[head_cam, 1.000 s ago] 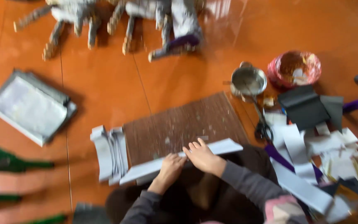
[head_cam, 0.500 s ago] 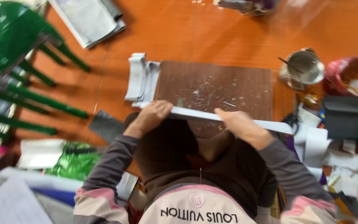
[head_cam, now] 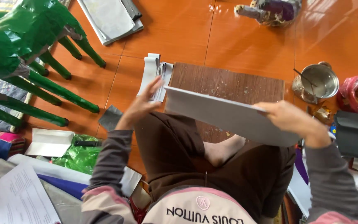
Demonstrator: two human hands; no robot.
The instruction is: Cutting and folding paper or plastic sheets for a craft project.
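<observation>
A: Grey sheet (head_cam: 233,118), frame centre, lifted off the wooden board (head_cam: 228,85)?
B: Yes. Right hand (head_cam: 291,120) pinches its edge; left hand (head_cam: 143,103) open, fingers spread, steadying the corner.

This looks like a room in a home turned into a craft workspace, with the work done on the floor. The floor (head_cam: 245,29) is glossy orange tile, and the person sits on it cross-legged and barefoot. A wooden board (head_cam: 228,85) lies flat on the tiles as a work surface. Around it lie stacks of grey paper strips (head_cam: 154,74), loose paper sheets (head_cam: 21,199), a green plastic bag (head_cam: 79,155) and a small metal pot (head_cam: 318,81) with a stick in it. Green paper-covered figures with long legs (head_cam: 25,49) stand nearby, and another paper-covered figure (head_cam: 270,10) lies farther off.
</observation>
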